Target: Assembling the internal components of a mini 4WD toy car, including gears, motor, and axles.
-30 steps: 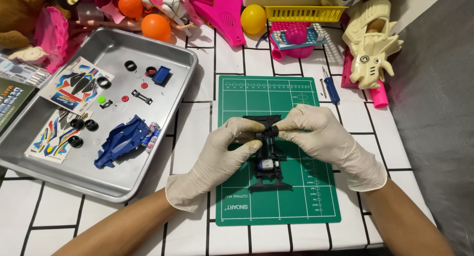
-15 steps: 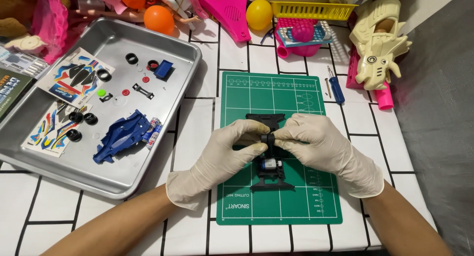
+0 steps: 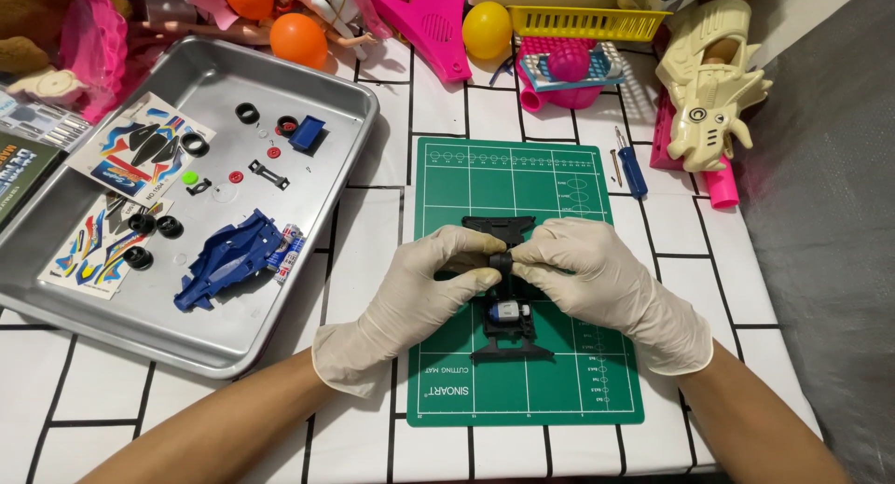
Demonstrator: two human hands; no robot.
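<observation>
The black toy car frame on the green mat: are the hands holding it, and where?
Yes. Both gloved hands, left hand and right hand, pinch the black car frame around its middle with their fingers, above the green mat.

Bright, even light from above gives only soft short shadows under the gloved hands, a mild glare on the metal tray (image 3: 359, 120), and a sharp picture with slight stretching at the edges

Left hand (image 3: 424, 293), right hand (image 3: 597, 279), cream latex gloves, bare forearms
</observation>
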